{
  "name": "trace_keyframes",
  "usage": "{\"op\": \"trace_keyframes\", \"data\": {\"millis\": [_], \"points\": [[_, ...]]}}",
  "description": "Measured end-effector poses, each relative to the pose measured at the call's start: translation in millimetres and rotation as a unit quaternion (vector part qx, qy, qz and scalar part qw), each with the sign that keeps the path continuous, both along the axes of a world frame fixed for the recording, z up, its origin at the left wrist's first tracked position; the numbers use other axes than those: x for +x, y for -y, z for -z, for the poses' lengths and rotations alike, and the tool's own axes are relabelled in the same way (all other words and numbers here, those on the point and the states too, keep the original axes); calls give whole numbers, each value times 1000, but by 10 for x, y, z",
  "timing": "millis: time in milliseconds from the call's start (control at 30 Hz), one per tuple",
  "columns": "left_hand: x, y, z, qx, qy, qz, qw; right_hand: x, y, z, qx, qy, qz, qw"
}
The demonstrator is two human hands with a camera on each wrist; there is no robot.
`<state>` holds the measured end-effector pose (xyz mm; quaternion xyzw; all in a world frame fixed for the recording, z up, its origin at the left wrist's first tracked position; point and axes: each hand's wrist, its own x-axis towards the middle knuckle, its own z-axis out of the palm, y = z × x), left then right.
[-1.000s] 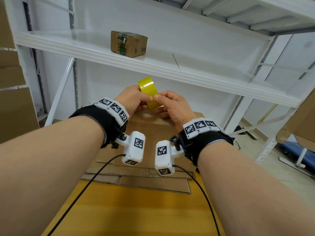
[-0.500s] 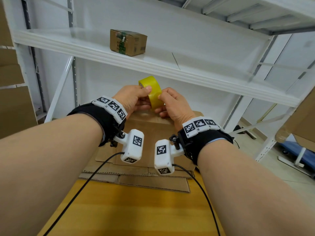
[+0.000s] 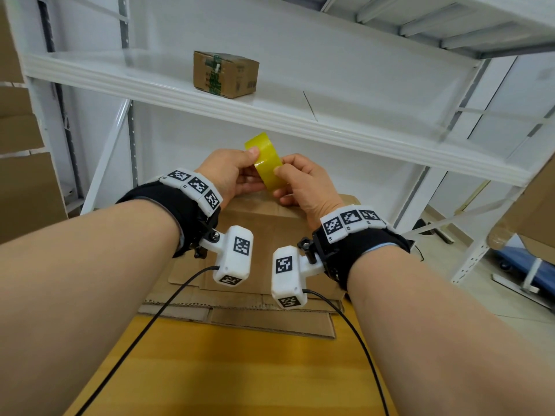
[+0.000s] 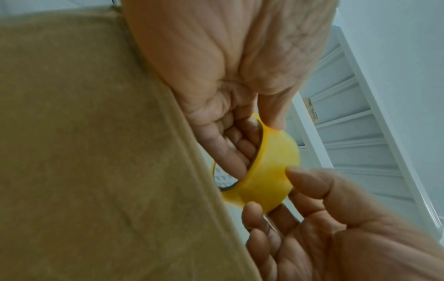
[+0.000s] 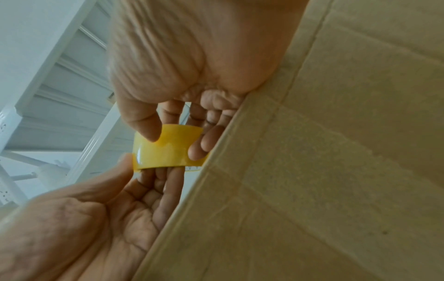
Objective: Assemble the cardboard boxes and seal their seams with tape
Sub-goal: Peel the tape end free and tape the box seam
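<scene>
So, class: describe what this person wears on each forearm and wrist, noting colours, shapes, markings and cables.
Both forearms are bare. Each wrist has a black wrap with a curved band of white blocks printed with black square codes. A white boxy camera unit with the same codes hangs from each wrist on a bracket, and a thin black cable trails from each.

One roll of yellow tape [image 3: 267, 163]. Two hands: left hand [image 3: 231, 172], right hand [image 3: 303, 184]. One small sealed box [image 3: 225, 74] on the shelf [image 3: 330, 127]. One stack of flattened cardboard [image 3: 240, 307]; sheet count unclear. Two wrist cameras [image 3: 234, 256], each with one black cable [image 3: 144, 334].
</scene>
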<state>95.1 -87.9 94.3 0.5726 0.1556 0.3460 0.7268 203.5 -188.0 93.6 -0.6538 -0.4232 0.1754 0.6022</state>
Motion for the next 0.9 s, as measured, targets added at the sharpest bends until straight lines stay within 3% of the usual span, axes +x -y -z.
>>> {"op": "trace_keyframes", "data": {"millis": [533,900], "points": [[31,-42,26,27,-14,-9,1000,-45,-29,0,6,39,34,999],[24,-63,29,12,-6,-13,1000,-38,40,-23,6,-6,4,1000]]}}
